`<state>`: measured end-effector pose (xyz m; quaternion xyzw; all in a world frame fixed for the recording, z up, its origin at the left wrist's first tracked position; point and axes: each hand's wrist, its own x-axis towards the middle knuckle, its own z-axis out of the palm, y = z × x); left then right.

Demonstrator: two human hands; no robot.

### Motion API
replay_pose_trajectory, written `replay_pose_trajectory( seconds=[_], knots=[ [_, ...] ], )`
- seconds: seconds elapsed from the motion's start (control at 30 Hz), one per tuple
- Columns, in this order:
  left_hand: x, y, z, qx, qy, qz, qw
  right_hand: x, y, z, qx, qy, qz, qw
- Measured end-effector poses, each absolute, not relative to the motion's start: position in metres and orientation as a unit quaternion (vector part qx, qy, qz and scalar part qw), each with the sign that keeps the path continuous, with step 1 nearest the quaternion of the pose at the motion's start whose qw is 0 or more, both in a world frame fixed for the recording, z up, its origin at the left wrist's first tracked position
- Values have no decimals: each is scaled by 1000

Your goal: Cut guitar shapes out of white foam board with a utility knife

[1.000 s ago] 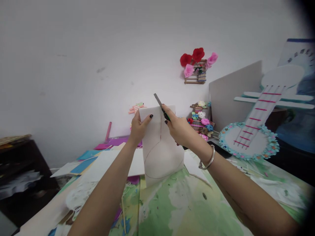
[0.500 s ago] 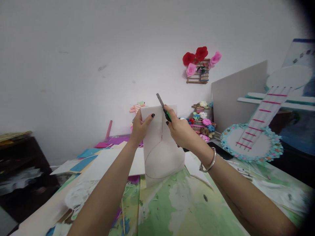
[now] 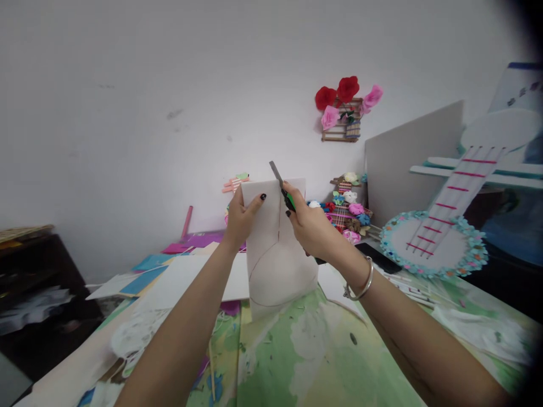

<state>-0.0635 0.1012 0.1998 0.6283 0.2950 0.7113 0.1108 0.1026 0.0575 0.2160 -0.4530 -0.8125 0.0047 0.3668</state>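
On my remote feed I count two hands, one left hand (image 3: 242,219) and one right hand (image 3: 311,226); I have one cutter (image 3: 275,171) and one white board (image 3: 274,274); I make it one bracelet (image 3: 368,281); up on the wall I get two red flowers (image 3: 348,89), two pink flowers (image 3: 330,117) and one wooden rack (image 3: 339,139); on my right, one large banjo-shaped craft (image 3: 450,198) with seven red bars (image 3: 458,189) and four strings; I also tally one grey panel (image 3: 413,147), one dark shelf unit (image 3: 42,274) and one magenta stick (image 3: 187,221); the small craft flowers (image 3: 356,209) overlap too much for me to count.
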Motion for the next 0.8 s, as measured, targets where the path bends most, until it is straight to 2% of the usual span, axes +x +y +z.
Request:
replay_pose_trajectory(
  seconds=[0.8],
  knots=[
    [-62,103,198,622,272,724,119,103,64,198,-434,-813,1,387]
  ],
)
